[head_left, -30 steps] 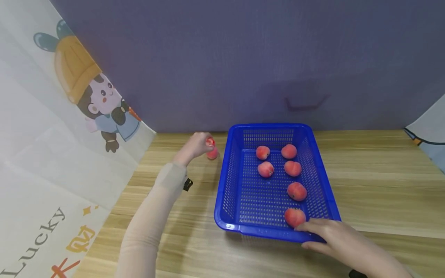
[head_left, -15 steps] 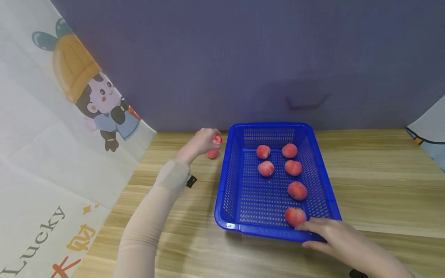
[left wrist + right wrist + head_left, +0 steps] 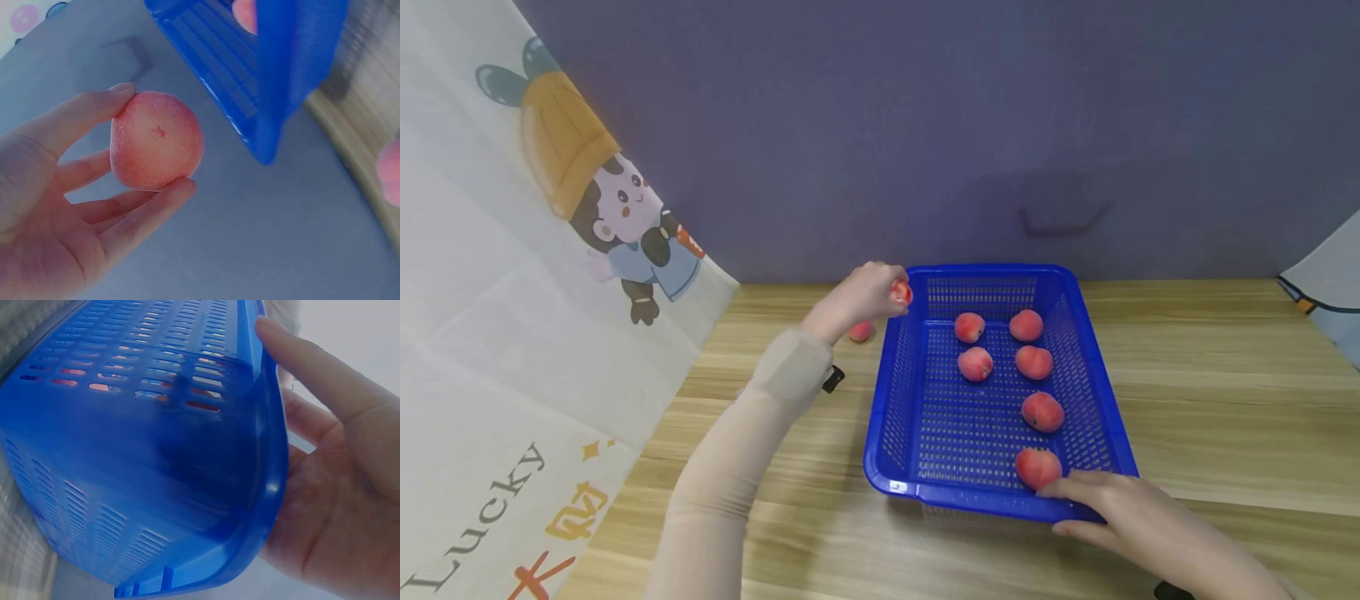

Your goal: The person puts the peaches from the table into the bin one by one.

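My left hand (image 3: 867, 293) pinches a red-pink peach (image 3: 901, 292) between thumb and fingers, at the back left corner of the blue plastic basket (image 3: 970, 500). In the left wrist view this peach (image 3: 156, 140) shows whole, thumb above and fingertips below. Inside the basket lie several peaches: a near one (image 3: 1037, 468), another (image 3: 1042, 412) behind it and more towards the back. My right hand (image 3: 1112, 508) grips the basket's front right corner, thumb outside and fingers over the rim (image 3: 273, 481). Another peach (image 3: 861, 332) lies on the table left of the basket, partly hidden by my left hand.
The basket stands on a wood-grain table (image 3: 1210, 400). A grey-blue panel (image 3: 820, 150) rises behind the table's back edge. A white printed sheet (image 3: 497, 325) borders the left side, and a dark cable (image 3: 1330, 308) shows at the far right.
My left hand has carried the peach right and upward in the view, from above the table peach to the basket's back left corner. The right hand and basket stay in place.
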A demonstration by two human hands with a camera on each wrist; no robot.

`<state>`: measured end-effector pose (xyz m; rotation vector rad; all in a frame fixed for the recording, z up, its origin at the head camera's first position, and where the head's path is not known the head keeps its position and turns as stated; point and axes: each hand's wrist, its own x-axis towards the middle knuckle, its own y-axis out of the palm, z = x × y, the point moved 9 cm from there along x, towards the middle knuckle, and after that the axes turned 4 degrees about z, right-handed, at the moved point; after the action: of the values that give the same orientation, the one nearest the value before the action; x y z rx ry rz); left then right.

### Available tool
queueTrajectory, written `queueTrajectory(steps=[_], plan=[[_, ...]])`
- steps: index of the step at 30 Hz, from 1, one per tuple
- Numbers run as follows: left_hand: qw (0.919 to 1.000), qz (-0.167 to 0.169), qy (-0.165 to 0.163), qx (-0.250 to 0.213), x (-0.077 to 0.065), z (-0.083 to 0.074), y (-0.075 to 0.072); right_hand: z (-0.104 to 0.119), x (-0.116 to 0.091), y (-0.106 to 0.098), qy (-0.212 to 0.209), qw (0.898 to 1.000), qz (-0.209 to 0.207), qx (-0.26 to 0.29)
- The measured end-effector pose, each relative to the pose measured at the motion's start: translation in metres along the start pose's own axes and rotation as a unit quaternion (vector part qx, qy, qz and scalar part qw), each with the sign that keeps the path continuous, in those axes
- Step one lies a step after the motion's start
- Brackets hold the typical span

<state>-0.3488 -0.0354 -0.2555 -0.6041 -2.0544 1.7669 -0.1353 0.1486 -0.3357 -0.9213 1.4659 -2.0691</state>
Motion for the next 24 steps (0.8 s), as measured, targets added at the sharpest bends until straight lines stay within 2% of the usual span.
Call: queueTrajectory(steps=[7,12,19,24], plan=[[0.9996,0.016,0.022,-0.003,0.003,-0.027,0.0,0.001,0.0,-0.001,0.0,1.0,-0.004,-0.005],[0.9987,0.026,0.042,0.012,0.006,-0.046,0.003,0.001,0.0,-0.001,0.0,1.0,-0.002,-0.005],[0.9938,0.023,0.096,0.051,0.008,-0.074,0.008,0.001,0.0,0.0,0.002,1.0,0.001,-0.004],[0.9923,0.048,0.1,0.056,0.012,-0.087,0.017,0.002,0.0,-0.001,-0.001,1.0,-0.005,-0.007]])
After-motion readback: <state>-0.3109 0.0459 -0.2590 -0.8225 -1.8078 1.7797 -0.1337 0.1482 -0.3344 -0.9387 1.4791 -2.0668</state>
